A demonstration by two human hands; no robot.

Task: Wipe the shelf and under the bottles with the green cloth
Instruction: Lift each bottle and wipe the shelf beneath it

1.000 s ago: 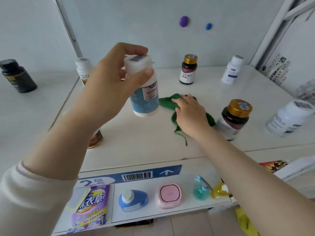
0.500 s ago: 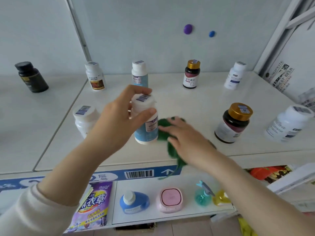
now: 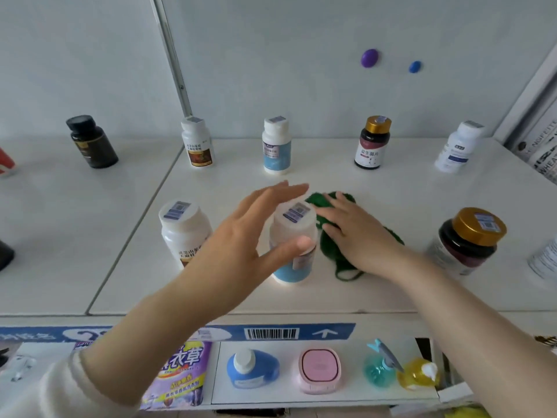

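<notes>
I see the blue-label bottle (image 3: 291, 267) standing upright on the shelf (image 3: 391, 188). My left hand (image 3: 241, 245) is spread wide around it, with straight fingers behind the cap and the thumb at its front; I cannot tell whether the thumb makes contact. The green cloth (image 3: 330, 254) lies bunched just right of the bottle. My right hand (image 3: 358, 233) rests flat on the cloth, fingers extended. A gold-capped bottle (image 3: 467, 239) stands farther right.

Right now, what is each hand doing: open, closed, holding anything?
Left hand: open, fingers straight around the blue-label bottle, not gripping it.
Right hand: open, pressing flat on the green cloth.
</notes>
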